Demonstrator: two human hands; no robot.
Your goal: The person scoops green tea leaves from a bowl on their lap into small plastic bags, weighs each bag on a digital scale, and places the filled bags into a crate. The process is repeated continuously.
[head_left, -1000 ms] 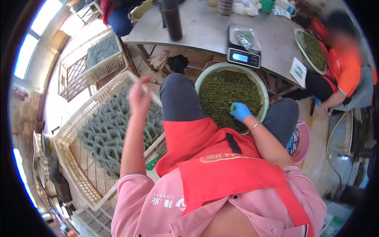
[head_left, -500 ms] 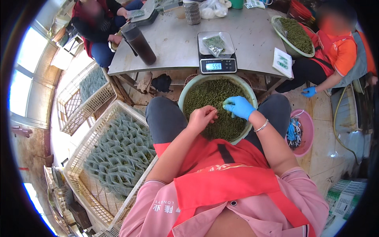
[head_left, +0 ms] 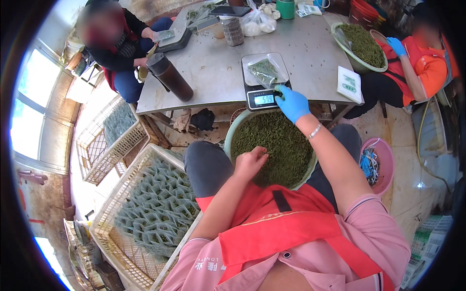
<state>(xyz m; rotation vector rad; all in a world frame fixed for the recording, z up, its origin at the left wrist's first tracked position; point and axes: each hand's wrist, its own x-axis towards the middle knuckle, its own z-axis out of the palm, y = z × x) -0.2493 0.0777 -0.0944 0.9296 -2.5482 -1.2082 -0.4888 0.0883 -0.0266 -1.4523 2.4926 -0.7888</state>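
The right hand (head_left: 291,103), in a blue glove, reaches forward to the digital scale (head_left: 264,86) at the near edge of the steel table (head_left: 213,72), fingertips pinched at the rim of the clear packet of green leaves (head_left: 264,70) lying on the scale pan. The left hand (head_left: 249,163), bare, rests in the large green basin of loose green leaves (head_left: 274,148) held on the lap, fingers curled into the leaves; whether it grips any cannot be told. The basin sits directly below the scale, between the knees. To the left stands a white slatted crate of filled packets (head_left: 150,208). A dark flask (head_left: 167,76) stands on the table, left of the scale. A pink bowl (head_left: 381,162) sits on the floor, right. Two other people sit at the table's far corners.
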